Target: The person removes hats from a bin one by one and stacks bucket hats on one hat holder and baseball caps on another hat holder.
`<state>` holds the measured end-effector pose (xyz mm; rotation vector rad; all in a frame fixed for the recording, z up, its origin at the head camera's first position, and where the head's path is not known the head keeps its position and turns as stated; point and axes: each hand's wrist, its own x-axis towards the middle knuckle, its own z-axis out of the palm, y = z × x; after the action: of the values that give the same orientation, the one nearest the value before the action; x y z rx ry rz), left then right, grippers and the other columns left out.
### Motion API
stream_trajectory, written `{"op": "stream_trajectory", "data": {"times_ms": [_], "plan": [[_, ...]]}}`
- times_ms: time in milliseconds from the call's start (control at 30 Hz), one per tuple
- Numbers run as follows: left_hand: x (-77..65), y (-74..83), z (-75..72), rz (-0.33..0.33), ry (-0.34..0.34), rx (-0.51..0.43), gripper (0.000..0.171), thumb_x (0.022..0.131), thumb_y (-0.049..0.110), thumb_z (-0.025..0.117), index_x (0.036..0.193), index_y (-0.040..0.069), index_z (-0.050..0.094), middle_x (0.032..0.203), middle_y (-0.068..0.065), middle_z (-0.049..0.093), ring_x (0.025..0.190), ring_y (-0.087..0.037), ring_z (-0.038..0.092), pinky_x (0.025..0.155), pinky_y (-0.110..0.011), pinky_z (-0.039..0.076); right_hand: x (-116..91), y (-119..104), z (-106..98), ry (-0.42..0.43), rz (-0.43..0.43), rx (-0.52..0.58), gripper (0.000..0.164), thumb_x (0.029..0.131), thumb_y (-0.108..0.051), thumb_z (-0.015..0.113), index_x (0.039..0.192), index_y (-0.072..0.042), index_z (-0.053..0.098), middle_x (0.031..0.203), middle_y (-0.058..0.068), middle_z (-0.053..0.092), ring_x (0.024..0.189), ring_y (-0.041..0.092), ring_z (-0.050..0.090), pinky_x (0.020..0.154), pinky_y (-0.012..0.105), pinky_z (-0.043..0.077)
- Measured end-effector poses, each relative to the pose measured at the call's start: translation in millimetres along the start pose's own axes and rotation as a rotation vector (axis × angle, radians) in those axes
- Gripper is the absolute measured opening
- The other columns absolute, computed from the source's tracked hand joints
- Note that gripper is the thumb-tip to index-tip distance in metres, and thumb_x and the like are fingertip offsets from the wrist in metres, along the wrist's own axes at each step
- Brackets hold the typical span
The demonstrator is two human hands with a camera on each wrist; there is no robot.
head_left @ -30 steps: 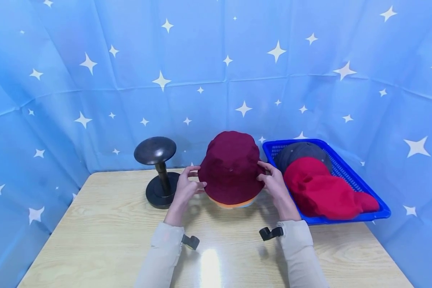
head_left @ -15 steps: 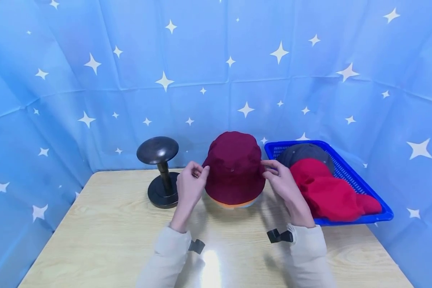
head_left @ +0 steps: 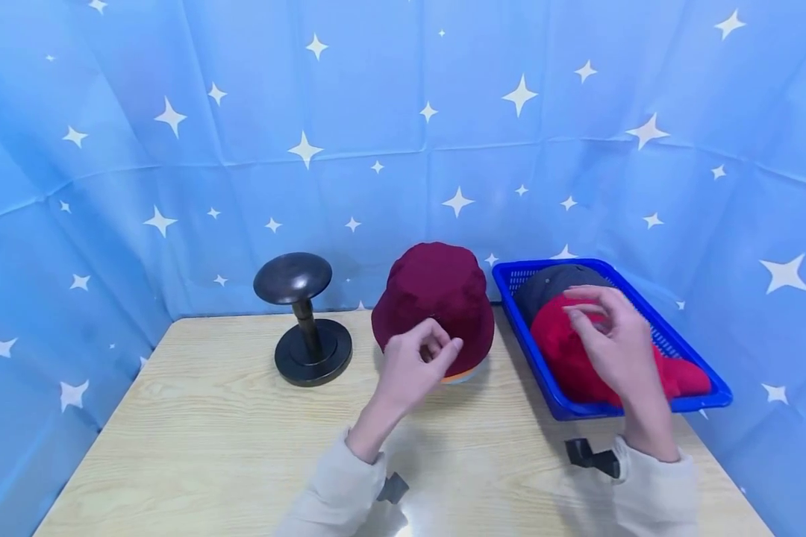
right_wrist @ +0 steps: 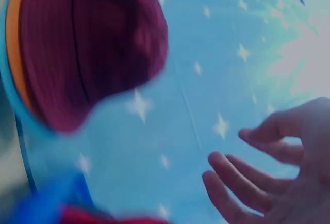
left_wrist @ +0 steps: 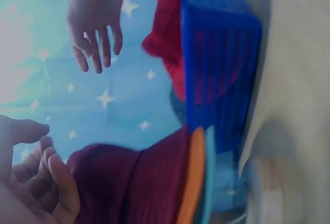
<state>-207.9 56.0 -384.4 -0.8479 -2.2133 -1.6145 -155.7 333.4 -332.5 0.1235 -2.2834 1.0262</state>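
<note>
A maroon bucket hat (head_left: 436,280) stands at the back middle of the table, crown up. Under its brim show an orange brim (left_wrist: 193,177) and a light blue brim (left_wrist: 209,177), stacked closely. What bears the stack is hidden. My left hand (head_left: 413,369) hovers before the maroon hat, fingers loosely curled and holding nothing. Over the blue basket (head_left: 544,384) at the right is my right hand (head_left: 618,347), fingers loosely bent with nothing between them. A red cap (head_left: 564,343) and a dark grey cap (head_left: 544,287) lie in that basket, the red one partly behind my hand.
A black hat stand (head_left: 295,280) with a domed top and round base stands bare on the left. The light wood table (head_left: 208,418) stretches in front. A blue curtain (head_left: 376,97) with white stars hangs behind and at both sides.
Both hands have let go of the maroon hat's brim. The left has come nearer and to the right, and the right has moved right over the basket. The hats stay about where they were.
</note>
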Motion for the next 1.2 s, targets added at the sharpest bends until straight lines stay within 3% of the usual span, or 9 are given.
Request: {"op": "stream_trajectory", "data": {"times_ms": [233, 367, 467, 533, 733, 800, 900, 967, 1200], "plan": [[-9.9, 1.4, 28.4, -0.039, -0.246, 0.040, 0.008, 0.097, 0.023, 0.071, 0.091, 0.019, 0.068, 0.070, 0.008, 0.063, 0.060, 0.002, 0.051, 0.056, -0.016, 0.043, -3.9, 35.1, -41.3, -0.090, -0.024, -0.245, 0.032, 0.096, -0.009, 0.071, 0.127, -0.006, 0.069, 0.125, 0.020, 0.065, 0.107, -0.023, 0.040, 0.084, -0.002, 0.035], [-16.2, 2.6, 54.1, -0.072, -0.385, 0.080, 0.015, 0.098, 0.030, 0.069, 0.111, 0.022, 0.069, 0.084, 0.011, 0.072, 0.063, 0.008, 0.055, 0.060, -0.013, 0.046, -7.9, 56.9, -67.6, -0.199, 0.131, -0.321, 0.043, 0.099, -0.026, 0.070, 0.136, -0.004, 0.063, 0.134, 0.026, 0.061, 0.118, 0.016, 0.058, 0.076, 0.012, 0.038], [-20.7, 3.1, 77.7, -0.061, -0.493, 0.093, 0.027, 0.099, 0.033, 0.067, 0.125, 0.026, 0.067, 0.102, 0.013, 0.076, 0.071, 0.012, 0.060, 0.068, -0.010, 0.047, -12.0, 73.0, -82.7, -0.301, 0.240, -0.333, 0.056, 0.100, -0.036, 0.068, 0.142, -0.001, 0.057, 0.141, 0.034, 0.054, 0.120, 0.051, 0.052, 0.074, 0.022, 0.039], [-23.0, 2.1, 92.8, -0.031, -0.556, 0.081, 0.034, 0.100, 0.033, 0.066, 0.133, 0.027, 0.064, 0.118, 0.011, 0.074, 0.081, 0.011, 0.064, 0.073, -0.008, 0.048, -14.6, 82.9, -89.9, -0.345, 0.289, -0.316, 0.060, 0.099, -0.039, 0.068, 0.143, 0.001, 0.055, 0.142, 0.037, 0.051, 0.123, 0.055, 0.047, 0.072, 0.022, 0.040], [-30.4, -5.2, 124.6, 0.018, -0.677, 0.074, 0.055, 0.103, 0.038, 0.064, 0.154, 0.032, 0.046, 0.148, 0.013, 0.055, 0.116, -0.001, 0.063, 0.087, -0.007, 0.047, -21.1, 104.6, -100.6, -0.360, 0.344, -0.233, 0.062, 0.098, -0.036, 0.071, 0.142, 0.003, 0.054, 0.126, 0.002, 0.069, 0.105, -0.009, 0.054, 0.069, 0.011, 0.043], [-33.4, -6.9, 129.3, 0.014, -0.686, 0.079, 0.058, 0.103, 0.038, 0.063, 0.157, 0.034, 0.042, 0.150, 0.014, 0.052, 0.119, -0.001, 0.061, 0.088, -0.008, 0.047, -22.2, 107.7, -100.8, -0.351, 0.355, -0.254, 0.062, 0.097, -0.037, 0.072, 0.140, 0.006, 0.055, 0.121, 0.002, 0.071, 0.099, -0.010, 0.053, 0.068, 0.010, 0.044], [-36.5, -8.6, 131.8, -0.009, -0.676, 0.071, 0.064, 0.102, 0.037, 0.064, 0.160, 0.035, 0.036, 0.156, 0.013, 0.048, 0.121, -0.002, 0.062, 0.089, -0.010, 0.049, -22.5, 110.0, -98.9, -0.355, 0.351, -0.329, 0.058, 0.097, -0.037, 0.071, 0.133, 0.007, 0.062, 0.129, 0.037, 0.061, 0.106, 0.026, 0.060, 0.065, 0.015, 0.042], [-37.3, -9.0, 131.5, -0.049, -0.672, 0.022, 0.067, 0.101, 0.035, 0.066, 0.161, 0.033, 0.035, 0.159, 0.011, 0.046, 0.123, -0.005, 0.063, 0.090, -0.012, 0.051, -22.1, 112.1, -96.8, -0.350, 0.337, -0.364, 0.052, 0.097, -0.036, 0.071, 0.127, 0.006, 0.067, 0.123, 0.037, 0.063, 0.105, 0.045, 0.056, 0.063, 0.018, 0.041], [-35.9, -6.7, 127.6, -0.112, -0.670, -0.079, 0.067, 0.101, 0.032, 0.067, 0.161, 0.029, 0.037, 0.160, 0.009, 0.045, 0.125, -0.006, 0.065, 0.093, -0.014, 0.054, -22.1, 114.3, -91.4, -0.251, 0.313, -0.390, 0.031, 0.097, -0.032, 0.071, 0.107, -0.003, 0.076, 0.096, 0.011, 0.072, 0.082, 0.010, 0.053, 0.060, 0.025, 0.039]]}}
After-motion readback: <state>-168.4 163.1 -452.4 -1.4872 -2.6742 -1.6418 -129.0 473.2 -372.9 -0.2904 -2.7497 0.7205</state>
